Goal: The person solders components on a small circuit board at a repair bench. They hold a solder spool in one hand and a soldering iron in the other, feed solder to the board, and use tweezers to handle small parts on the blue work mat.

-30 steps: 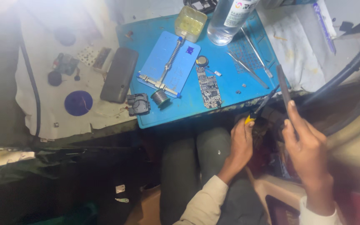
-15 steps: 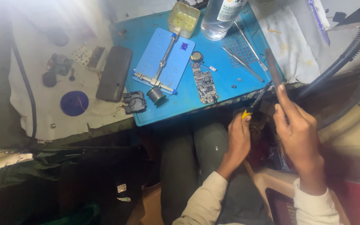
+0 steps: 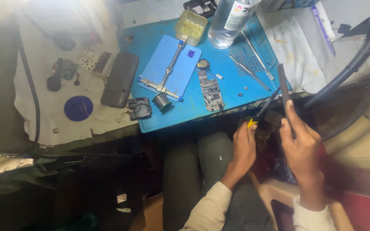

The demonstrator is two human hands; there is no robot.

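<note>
Hands work below the desk edge, above our lap: our left hand [image 3: 244, 147] is curled around a small yellow-handled tool [image 3: 260, 114], while our right hand [image 3: 301, 147] pinches a thin dark strip [image 3: 283, 92] upright. Beyond them, on the blue mat [image 3: 236, 96], lie a circuit board [image 3: 210, 90], tweezers [image 3: 248, 72], a blue holder plate [image 3: 170, 68] and a clear bottle [image 3: 230, 21].

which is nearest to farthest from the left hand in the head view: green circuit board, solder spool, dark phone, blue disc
From the left hand:
1. green circuit board, on the blue mat just above the hand
2. solder spool, further left near the mat's front edge
3. dark phone, left, off the mat on the white cloth
4. blue disc, far left on the cloth
</note>
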